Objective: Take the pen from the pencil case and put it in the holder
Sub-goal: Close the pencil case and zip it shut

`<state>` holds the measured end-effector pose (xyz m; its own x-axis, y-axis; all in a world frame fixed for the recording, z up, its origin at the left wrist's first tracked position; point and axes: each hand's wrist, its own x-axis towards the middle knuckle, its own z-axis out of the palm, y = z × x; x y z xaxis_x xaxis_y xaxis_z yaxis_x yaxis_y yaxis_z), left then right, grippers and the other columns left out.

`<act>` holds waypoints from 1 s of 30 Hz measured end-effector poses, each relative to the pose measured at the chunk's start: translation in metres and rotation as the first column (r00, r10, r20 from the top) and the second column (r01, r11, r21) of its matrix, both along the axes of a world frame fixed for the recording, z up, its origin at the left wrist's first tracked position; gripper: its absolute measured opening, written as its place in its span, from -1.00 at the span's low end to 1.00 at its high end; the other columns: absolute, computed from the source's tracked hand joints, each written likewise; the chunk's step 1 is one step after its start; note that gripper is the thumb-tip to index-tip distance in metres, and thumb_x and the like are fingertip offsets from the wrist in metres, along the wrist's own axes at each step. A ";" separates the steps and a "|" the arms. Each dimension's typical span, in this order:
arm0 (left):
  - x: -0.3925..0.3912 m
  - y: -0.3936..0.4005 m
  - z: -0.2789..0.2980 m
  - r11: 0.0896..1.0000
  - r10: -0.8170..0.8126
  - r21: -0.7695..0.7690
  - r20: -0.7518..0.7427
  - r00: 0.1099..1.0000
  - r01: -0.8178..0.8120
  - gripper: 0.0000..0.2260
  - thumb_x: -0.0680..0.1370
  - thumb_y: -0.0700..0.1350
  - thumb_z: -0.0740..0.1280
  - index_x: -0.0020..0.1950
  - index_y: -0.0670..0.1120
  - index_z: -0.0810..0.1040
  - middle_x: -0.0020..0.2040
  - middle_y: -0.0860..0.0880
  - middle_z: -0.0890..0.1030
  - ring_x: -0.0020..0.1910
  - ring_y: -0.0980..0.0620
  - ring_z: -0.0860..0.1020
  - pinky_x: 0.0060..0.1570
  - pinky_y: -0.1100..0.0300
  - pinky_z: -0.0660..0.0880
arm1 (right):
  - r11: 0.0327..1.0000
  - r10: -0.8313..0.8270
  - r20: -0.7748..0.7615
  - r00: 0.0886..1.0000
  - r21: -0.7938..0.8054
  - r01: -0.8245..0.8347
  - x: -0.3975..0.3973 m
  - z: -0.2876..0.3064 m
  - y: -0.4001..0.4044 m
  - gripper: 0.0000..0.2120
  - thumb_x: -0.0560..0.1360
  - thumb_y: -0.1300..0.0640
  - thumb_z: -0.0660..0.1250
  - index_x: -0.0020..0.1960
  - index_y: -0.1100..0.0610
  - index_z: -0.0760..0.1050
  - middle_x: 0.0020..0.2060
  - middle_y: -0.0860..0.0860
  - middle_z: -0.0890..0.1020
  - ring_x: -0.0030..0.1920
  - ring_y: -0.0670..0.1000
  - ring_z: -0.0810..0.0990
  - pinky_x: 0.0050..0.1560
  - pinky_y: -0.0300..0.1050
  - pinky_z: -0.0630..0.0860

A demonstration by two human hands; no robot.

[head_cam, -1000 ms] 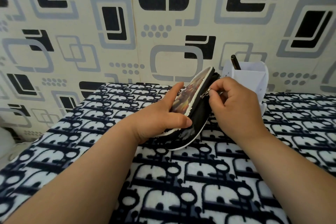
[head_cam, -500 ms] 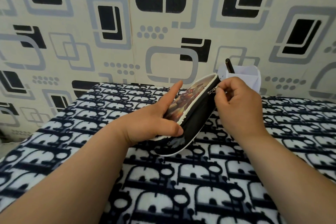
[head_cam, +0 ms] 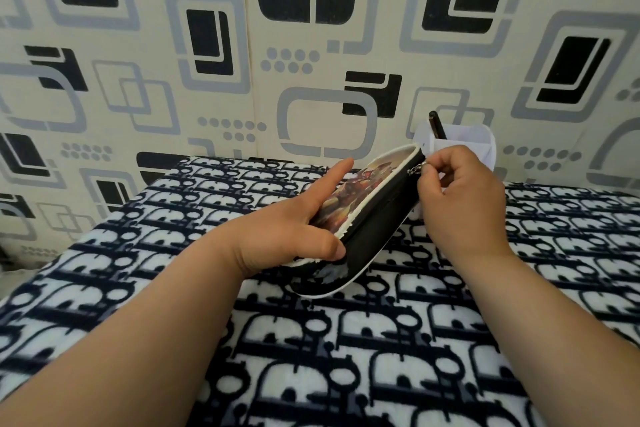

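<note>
Pinching the zipper pull [head_cam: 414, 170] at the pencil case's [head_cam: 372, 218] far end, the right hand [head_cam: 460, 198] is nearer; the left hand [head_cam: 294, 225] is gripping its near end.

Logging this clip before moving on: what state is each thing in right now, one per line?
pencil case: zipped shut, tilted, near end on the blanket
zipper pull: at the far end, pinched by the right hand
left hand: grips the case
right hand: pinches the pull
holder: upright, one dark pen inside
</note>
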<state>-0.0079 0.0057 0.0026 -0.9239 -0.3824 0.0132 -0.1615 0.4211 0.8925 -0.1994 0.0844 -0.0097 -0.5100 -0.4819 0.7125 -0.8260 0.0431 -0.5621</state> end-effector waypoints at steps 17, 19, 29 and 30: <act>0.000 0.001 -0.003 0.975 0.210 -0.061 -0.035 0.977 -0.212 -0.34 0.17 0.13 0.30 0.27 0.41 0.31 0.35 0.18 0.40 0.22 0.22 0.43 0.19 0.21 0.39 | 0.999 0.040 0.136 0.990 0.024 -0.043 0.002 -0.002 -0.003 -0.91 0.45 0.17 0.18 -0.20 0.07 0.43 -0.29 -0.09 0.56 -0.35 -0.07 0.49 -0.39 -0.23 0.38; 0.000 0.001 -0.001 0.957 0.276 -0.069 -0.079 0.958 -0.282 -0.42 0.22 0.06 0.30 0.24 0.34 0.41 0.29 0.15 0.46 0.14 0.19 0.49 0.04 0.25 0.43 | 0.998 0.044 0.144 0.989 0.028 -0.049 0.004 -0.002 -0.003 -0.91 0.45 0.17 0.18 -0.21 0.09 0.43 -0.32 -0.09 0.55 -0.36 -0.06 0.48 -0.40 -0.22 0.37; -0.004 0.004 0.001 0.740 0.539 -0.270 -0.311 0.783 -0.616 -0.67 0.42 -0.24 0.19 0.00 0.13 0.58 -0.13 0.26 0.52 -0.47 0.29 0.44 -0.39 0.34 0.35 | 0.986 0.154 0.171 0.973 0.040 -0.163 0.011 -0.003 -0.003 -0.89 0.46 0.22 0.21 -0.25 0.13 0.41 -0.43 -0.06 0.46 -0.46 -0.25 0.39 -0.46 -0.49 0.32; -0.004 0.004 0.001 0.716 0.554 -0.295 -0.310 0.772 -0.633 -0.66 0.42 -0.24 0.19 0.01 0.13 0.58 -0.15 0.27 0.51 -0.45 0.26 0.43 -0.30 0.26 0.37 | 0.984 0.166 0.169 0.972 0.036 -0.174 0.012 -0.004 -0.003 -0.89 0.45 0.23 0.22 -0.25 0.14 0.42 -0.43 -0.06 0.47 -0.46 -0.25 0.39 -0.45 -0.49 0.33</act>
<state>-0.0123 0.0095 0.0037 -0.4709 -0.7806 0.4109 -0.3387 0.5901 0.7328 -0.1871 0.0817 -0.0133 -0.5262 -0.6044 0.5982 -0.7197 -0.0582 -0.6919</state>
